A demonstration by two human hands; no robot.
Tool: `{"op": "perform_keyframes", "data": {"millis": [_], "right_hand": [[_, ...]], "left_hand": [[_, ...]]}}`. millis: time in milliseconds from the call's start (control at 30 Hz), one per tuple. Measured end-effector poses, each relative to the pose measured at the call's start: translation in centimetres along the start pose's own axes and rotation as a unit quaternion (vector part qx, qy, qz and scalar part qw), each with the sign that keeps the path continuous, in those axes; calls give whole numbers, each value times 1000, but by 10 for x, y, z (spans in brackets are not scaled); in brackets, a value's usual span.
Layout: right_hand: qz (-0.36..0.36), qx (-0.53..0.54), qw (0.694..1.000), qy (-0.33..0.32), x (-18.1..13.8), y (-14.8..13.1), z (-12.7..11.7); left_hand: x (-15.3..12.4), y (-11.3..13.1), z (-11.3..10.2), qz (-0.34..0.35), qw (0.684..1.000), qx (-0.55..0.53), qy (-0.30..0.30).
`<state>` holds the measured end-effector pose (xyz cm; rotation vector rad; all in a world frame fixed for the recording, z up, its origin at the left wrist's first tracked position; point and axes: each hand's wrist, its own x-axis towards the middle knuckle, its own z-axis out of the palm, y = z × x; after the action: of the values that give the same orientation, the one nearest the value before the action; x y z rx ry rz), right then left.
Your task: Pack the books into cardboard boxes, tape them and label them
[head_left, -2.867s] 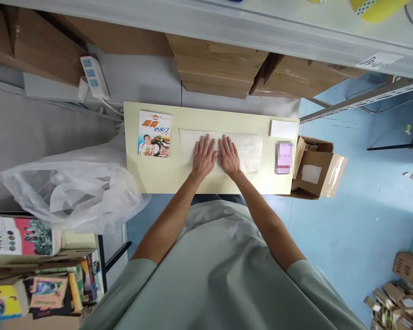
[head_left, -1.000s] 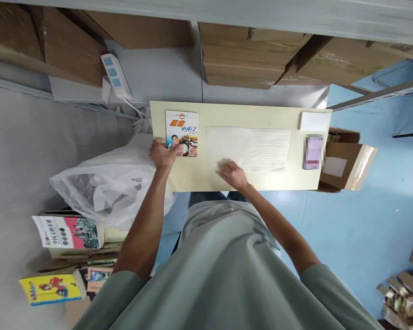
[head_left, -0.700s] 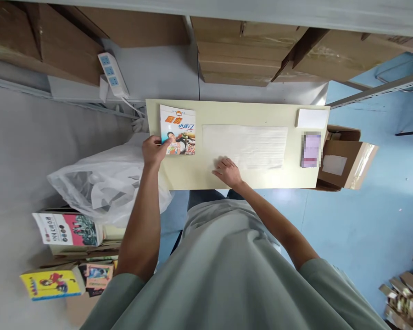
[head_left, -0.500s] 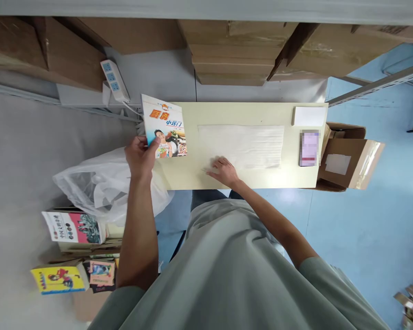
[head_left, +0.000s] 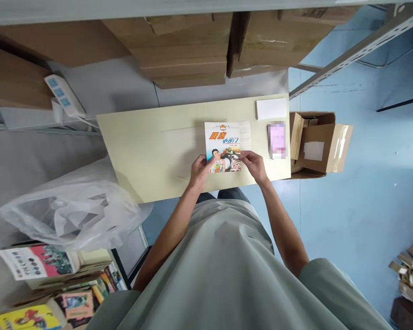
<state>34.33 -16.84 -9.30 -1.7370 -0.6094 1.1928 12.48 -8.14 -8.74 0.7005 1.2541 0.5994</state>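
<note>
A thin book with a colourful cover (head_left: pixel 223 144) lies over the right part of a white sheet (head_left: pixel 182 146) spread on the pale yellow table (head_left: pixel 137 151). My left hand (head_left: pixel 198 172) pinches the book's lower left corner. My right hand (head_left: pixel 253 165) pinches its lower right corner. Both hands sit at the table's near edge, fingers closed on the book.
A white pad (head_left: pixel 271 108) and a pink item (head_left: pixel 276 140) lie at the table's right end, beside an open cardboard box (head_left: pixel 316 142) on the blue floor. A clear plastic bag (head_left: pixel 69 211) and stacked books (head_left: pixel 37 261) are at left. Cardboard boxes (head_left: pixel 182 50) and a power strip (head_left: pixel 60 94) lie beyond.
My left hand lifted the book from the table's left end and carried it right onto the white sheet. My right hand left the sheet's edge and took the book's other corner.
</note>
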Motion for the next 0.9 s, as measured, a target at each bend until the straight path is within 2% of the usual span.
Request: {"op": "perform_keyframes", "data": {"millis": [67,133,233,300,400,533,767,833,900], "right_hand": [[-6,-34,999,5,-2,8,-11],[-17,-59,998,6,-2,15,-12],[-41,-85,995,10,7,23,-3],[-55,-108,992,12,16,28,5],[-62,-152,986,6,28,36,16],[-66,-217,974,5,36,41,24],[-51,-225,973,-1,30,36,25],[-65,-245,967,36,25,37,19],[-78,-270,953,110,19,39,10]], "left_hand": [[4,-8,3,16,998,61,-3],[10,-11,-4,26,989,148,-7],[22,-15,-22,45,964,262,-10],[29,-19,-31,54,956,289,-6],[35,-29,-35,48,955,291,36],[37,-39,-28,53,957,262,109],[40,-39,-28,56,966,221,122],[40,-39,-30,54,964,229,123],[40,-39,-30,53,963,236,123]]}}
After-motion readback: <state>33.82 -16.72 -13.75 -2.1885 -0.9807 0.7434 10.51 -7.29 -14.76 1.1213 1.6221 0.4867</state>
